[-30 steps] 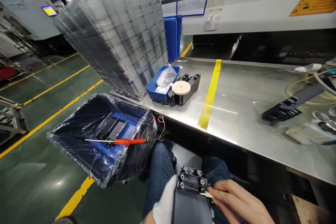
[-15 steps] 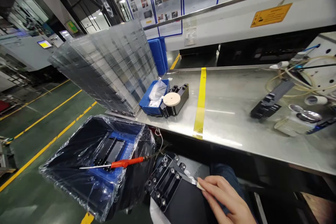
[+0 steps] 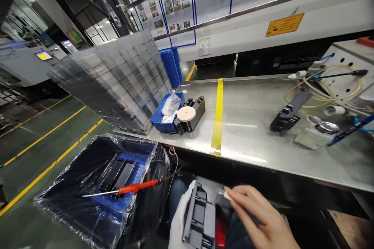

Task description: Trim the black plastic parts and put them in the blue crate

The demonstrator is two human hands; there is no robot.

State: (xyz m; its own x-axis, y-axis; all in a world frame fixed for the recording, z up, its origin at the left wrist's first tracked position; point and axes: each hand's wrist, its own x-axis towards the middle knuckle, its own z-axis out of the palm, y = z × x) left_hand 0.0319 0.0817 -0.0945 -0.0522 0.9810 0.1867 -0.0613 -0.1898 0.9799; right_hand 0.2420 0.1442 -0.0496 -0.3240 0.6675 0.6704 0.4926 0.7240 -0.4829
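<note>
The gloved left hand [image 3: 179, 221] grips a dark plastic part [image 3: 200, 221] over the lap, below the table [image 3: 257, 140] edge. The bare right hand [image 3: 263, 221] pinches a small pale tool [image 3: 226, 195] beside it. One plastic-lined bin [image 3: 96, 186] holds black parts; one red-handled screwdriver [image 3: 128, 190] lies across it. One blue tray [image 3: 159, 118] holds one clear bag [image 3: 171, 104]. Two black parts lie on the table.

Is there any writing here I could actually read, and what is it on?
None can be read.
Orange warning label on the white machine housing: print too small.
Posters on the wall: pictures and text blurred.
Small screen far left: unreadable.
</note>
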